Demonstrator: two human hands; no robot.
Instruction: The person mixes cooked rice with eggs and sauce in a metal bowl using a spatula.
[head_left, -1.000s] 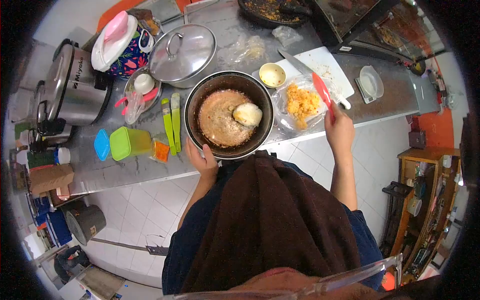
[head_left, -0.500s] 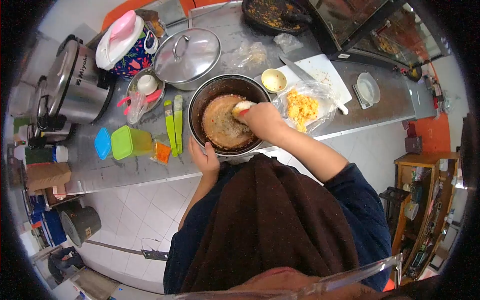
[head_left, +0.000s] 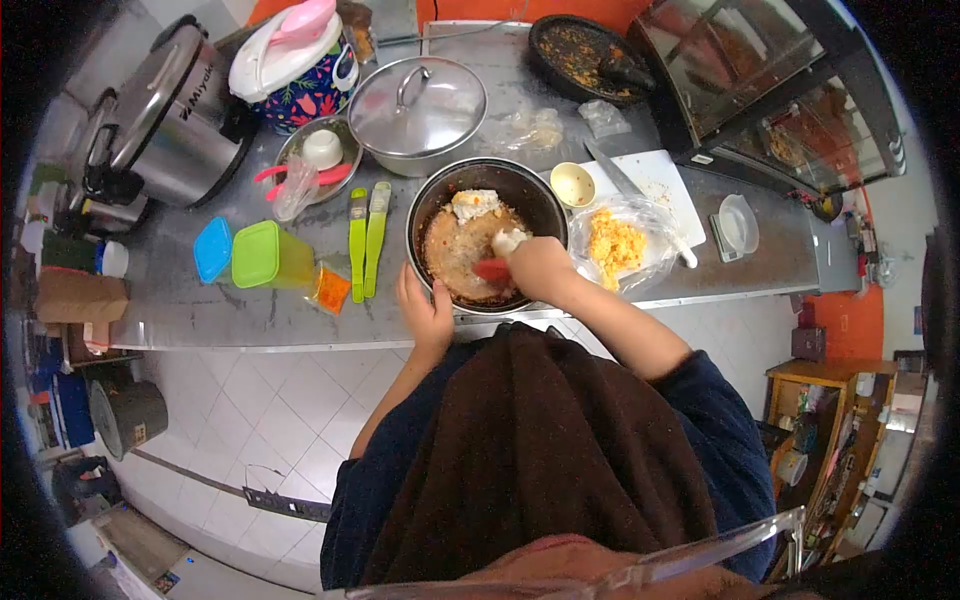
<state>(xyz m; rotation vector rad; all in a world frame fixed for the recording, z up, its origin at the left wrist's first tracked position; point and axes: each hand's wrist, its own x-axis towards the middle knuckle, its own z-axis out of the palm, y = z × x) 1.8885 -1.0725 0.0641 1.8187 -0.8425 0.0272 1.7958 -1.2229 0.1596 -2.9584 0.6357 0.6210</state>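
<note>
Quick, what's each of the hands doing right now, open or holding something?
Left hand: open, against the side of the pot.
Right hand: closed, holding a red utensil in the pot.

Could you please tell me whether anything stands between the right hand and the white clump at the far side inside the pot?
Yes, a smaller white lump lies between the right hand, which holds the red utensil, and the white clump. Nothing else visible blocks the way; the pot is uncovered.
</note>
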